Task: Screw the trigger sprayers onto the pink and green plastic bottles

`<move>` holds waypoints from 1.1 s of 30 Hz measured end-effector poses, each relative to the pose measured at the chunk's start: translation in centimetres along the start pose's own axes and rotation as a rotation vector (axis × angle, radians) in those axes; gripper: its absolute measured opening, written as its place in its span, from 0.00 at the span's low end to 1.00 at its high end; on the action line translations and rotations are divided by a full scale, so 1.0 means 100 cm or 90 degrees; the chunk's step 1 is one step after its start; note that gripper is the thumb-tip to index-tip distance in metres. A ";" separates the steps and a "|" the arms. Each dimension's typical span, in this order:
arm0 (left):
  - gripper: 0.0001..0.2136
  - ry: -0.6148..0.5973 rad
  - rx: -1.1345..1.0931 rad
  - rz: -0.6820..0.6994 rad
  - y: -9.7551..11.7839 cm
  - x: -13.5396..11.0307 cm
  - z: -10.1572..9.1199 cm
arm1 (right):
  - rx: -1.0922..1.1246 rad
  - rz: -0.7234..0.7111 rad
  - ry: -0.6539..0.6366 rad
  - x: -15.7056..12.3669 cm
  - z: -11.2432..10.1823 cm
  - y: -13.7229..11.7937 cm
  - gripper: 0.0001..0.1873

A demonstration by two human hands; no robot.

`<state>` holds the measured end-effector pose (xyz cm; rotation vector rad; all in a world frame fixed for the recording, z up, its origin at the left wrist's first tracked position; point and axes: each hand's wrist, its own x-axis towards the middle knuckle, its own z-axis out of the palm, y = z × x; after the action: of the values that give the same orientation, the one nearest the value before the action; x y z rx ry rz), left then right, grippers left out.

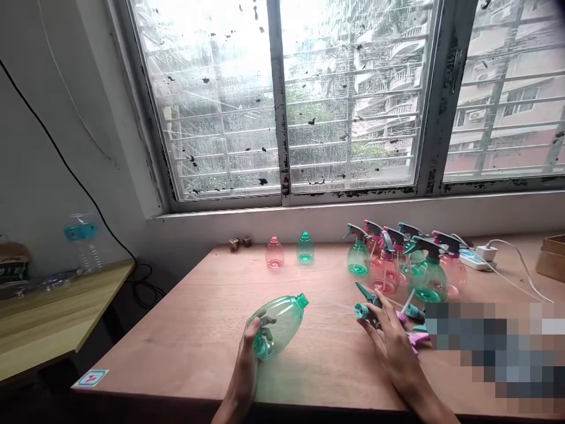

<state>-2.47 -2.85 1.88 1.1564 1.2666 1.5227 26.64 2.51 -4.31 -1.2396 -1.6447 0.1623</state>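
My left hand [248,353] is wrapped round the base of a clear green bottle [282,324], which tilts with its open neck up and to the right. In my right hand [391,335] is a green and black spray head [368,303], its screw collar facing left and a thin tube reaching out toward the bottle. Bottle and spray head are apart. Under and beside my right hand lie loose spray heads [418,338] in pink and green, partly hidden by the hand. The fingertips of my right hand are partly covered by the spray head.
Assembled green and pink spray bottles [428,277] stand in a group at the back right. A pink bottle [274,254] and a green bottle [305,249] without heads stand near the window. A power strip [477,259], cables and a cardboard box [551,259] are at the right. Pixelated blocks hide the right edge.
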 end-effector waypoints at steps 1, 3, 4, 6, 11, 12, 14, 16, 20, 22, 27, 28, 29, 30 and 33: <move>0.27 0.010 -0.004 -0.004 -0.001 0.000 0.001 | 0.008 -0.001 0.011 0.000 0.000 0.001 0.15; 0.27 0.027 -0.007 -0.011 -0.002 0.000 0.002 | 0.013 -0.013 0.024 -0.001 0.001 0.000 0.15; 0.27 0.034 -0.005 -0.014 -0.002 0.000 0.003 | 0.009 -0.024 0.025 -0.001 0.000 -0.001 0.15; 0.25 0.043 0.004 -0.019 -0.003 -0.001 0.003 | -0.005 -0.045 0.016 -0.002 -0.001 -0.006 0.15; 0.21 0.021 0.029 -0.032 0.002 -0.005 0.006 | 0.021 -0.050 -0.025 -0.002 -0.005 -0.016 0.17; 0.21 0.015 0.033 -0.036 0.004 -0.005 0.007 | 0.045 -0.036 -0.042 -0.003 -0.006 -0.016 0.17; 0.21 -0.001 0.040 -0.036 0.006 -0.006 0.008 | 0.115 0.010 -0.073 -0.004 -0.006 -0.014 0.18; 0.22 -0.032 0.051 -0.025 0.006 -0.005 0.009 | 0.212 0.075 -0.074 -0.006 -0.005 -0.014 0.15; 0.26 -0.099 0.070 -0.019 -0.004 0.000 0.005 | 0.488 0.215 -0.074 -0.011 0.002 -0.022 0.16; 0.29 -0.116 0.070 -0.027 -0.010 0.004 0.002 | 0.620 0.273 -0.095 -0.012 0.005 -0.028 0.28; 0.33 -0.150 0.078 -0.029 -0.015 0.008 0.000 | 0.724 0.371 -0.170 -0.012 0.005 -0.036 0.37; 0.32 -0.152 0.084 -0.024 -0.014 0.007 0.001 | 0.705 0.374 -0.196 -0.012 0.005 -0.036 0.30; 0.31 -0.154 0.087 -0.020 -0.012 0.006 0.001 | 0.683 0.372 -0.218 -0.012 0.004 -0.037 0.24; 0.31 -0.156 0.087 -0.018 -0.010 0.005 0.002 | 0.667 0.366 -0.235 -0.012 0.002 -0.037 0.20; 0.29 -0.168 0.088 -0.019 -0.005 0.001 0.003 | 0.672 0.362 -0.254 -0.015 -0.001 -0.041 0.20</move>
<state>-2.19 -2.58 1.47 1.3716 1.2168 1.2287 24.04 -0.54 -2.65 -0.7962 -1.1431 1.4942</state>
